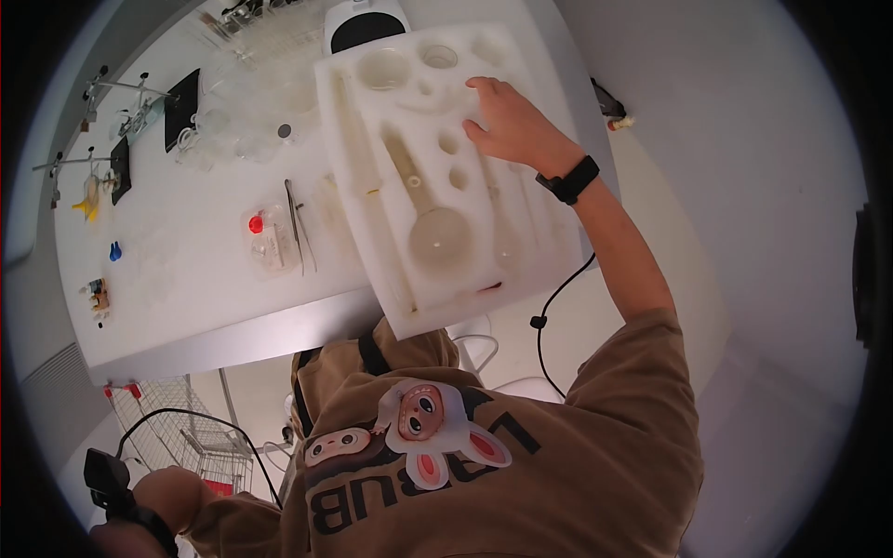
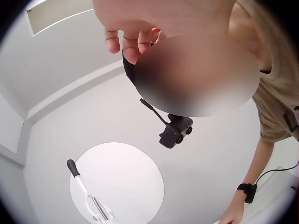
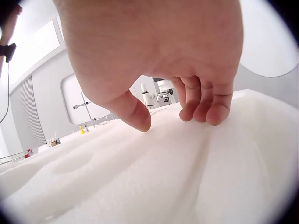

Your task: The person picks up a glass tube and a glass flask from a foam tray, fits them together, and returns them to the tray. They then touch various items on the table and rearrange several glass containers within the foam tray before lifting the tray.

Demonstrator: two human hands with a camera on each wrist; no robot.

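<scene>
A thick white foam tray (image 1: 377,116) with shaped cut-outs lies at the table's right end and overhangs its front edge. My right hand (image 1: 514,124) is over its far right part, palm down, with thumb and fingers spread apart. In the right wrist view the fingertips (image 3: 201,114) are right at the foam surface, with nothing between them and the thumb. Clear glassware (image 1: 439,58) sits in one round recess at the far end. My left hand (image 2: 135,39) is raised beside my head, fingers hanging loosely and holding nothing; in the head view it is mostly cut off.
Tweezers (image 1: 296,228) and a clear packet with a red cap (image 1: 265,232) lie left of the tray. Clear glassware (image 1: 233,130) and metal stands (image 1: 139,93) crowd the far left. A wire cart (image 1: 186,428) stands below the table; a black cable (image 1: 549,302) hangs right.
</scene>
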